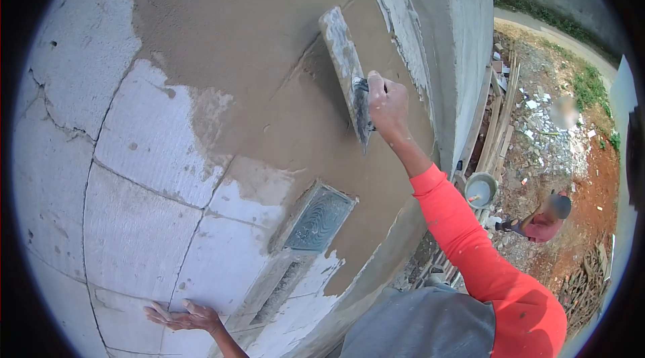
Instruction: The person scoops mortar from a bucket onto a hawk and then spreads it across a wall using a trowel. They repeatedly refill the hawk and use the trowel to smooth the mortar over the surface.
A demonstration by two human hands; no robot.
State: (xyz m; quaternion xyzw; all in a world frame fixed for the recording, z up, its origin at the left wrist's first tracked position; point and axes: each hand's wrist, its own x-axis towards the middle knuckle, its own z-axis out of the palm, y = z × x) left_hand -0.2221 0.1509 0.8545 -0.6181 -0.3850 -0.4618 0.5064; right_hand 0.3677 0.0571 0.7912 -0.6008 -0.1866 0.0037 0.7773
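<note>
My right hand (388, 106) is closed round the handle of a long plastering trowel (342, 55), whose blade is smeared with pale mortar. The blade lies along the wet brown plaster (228, 35) near the wall's right edge. Below it, a patterned glass block (321, 219) is set in the wall beside the plaster's lower border. My left hand (183, 316) is at the bare white blocks (138, 230) at lower left, fingers stretched out and holding nothing.
Far below on the right, a bucket (481, 190) stands by wooden planks (498, 126). A person in a cap (539, 223) is near it on the rubble-strewn ground (537, 149). A raised concrete edge (463, 42) borders the wall.
</note>
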